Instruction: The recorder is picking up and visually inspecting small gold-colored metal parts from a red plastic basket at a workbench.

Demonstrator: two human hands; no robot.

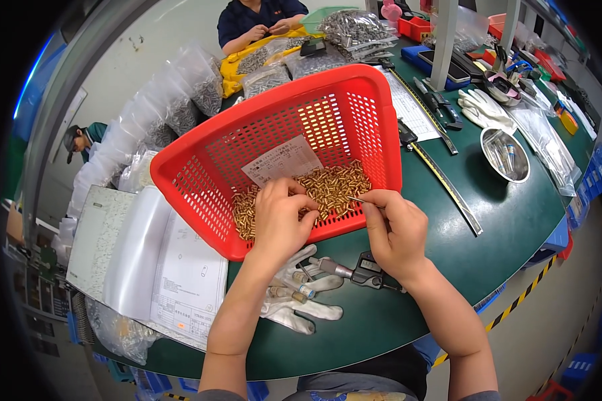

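here, both hands work inside a tilted red basket (247,167): left hand (281,217) curled over small brass parts (328,187), right hand (394,224) pinching one; most of the heap looks unsorted.

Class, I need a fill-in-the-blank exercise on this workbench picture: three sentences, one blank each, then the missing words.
1. Both hands, the left hand and the right hand, reach into a basket whose colour is ____.
2. The basket holds a heap of small ____-coloured metal parts.
3. The white glove under the wrists lies on a ____ table.

Missing words: red; brass; green
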